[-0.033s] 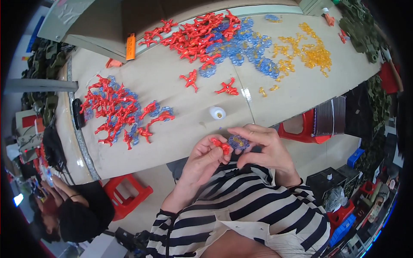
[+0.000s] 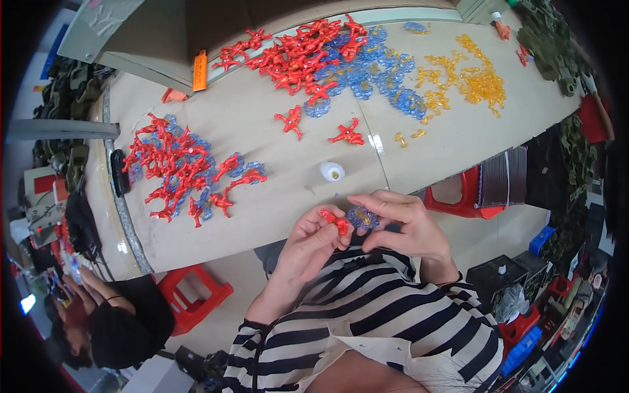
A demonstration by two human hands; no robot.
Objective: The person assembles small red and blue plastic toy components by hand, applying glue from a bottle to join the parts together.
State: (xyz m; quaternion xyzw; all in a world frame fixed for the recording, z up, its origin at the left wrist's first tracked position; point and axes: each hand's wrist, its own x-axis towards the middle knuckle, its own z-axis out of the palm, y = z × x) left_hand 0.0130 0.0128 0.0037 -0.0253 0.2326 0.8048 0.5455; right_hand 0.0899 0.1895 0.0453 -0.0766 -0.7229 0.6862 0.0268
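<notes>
My left hand [image 2: 308, 239] pinches a small red plastic figure [image 2: 335, 222] in front of my chest. Right beside it is a clear blue, ring-like plastic piece [image 2: 362, 217] with some yellow at its middle. The fingers of my right hand [image 2: 406, 226] curl around that piece, index finger along its top and thumb lower down, apart from it. Whether the blue piece is joined to the red figure is hard to see. Just beyond my hands, a white squeeze bottle [image 2: 332, 171] is on the table.
Red figures [image 2: 301, 56], clear blue pieces [image 2: 386, 72] and small yellow pieces [image 2: 481, 82] lie heaped along the table's [image 2: 262, 216] far side. At left lies a pile of red figures with blue pieces [image 2: 173, 164]. Red stools [image 2: 193, 301] flank the table; another person [image 2: 131, 321] sits at lower left.
</notes>
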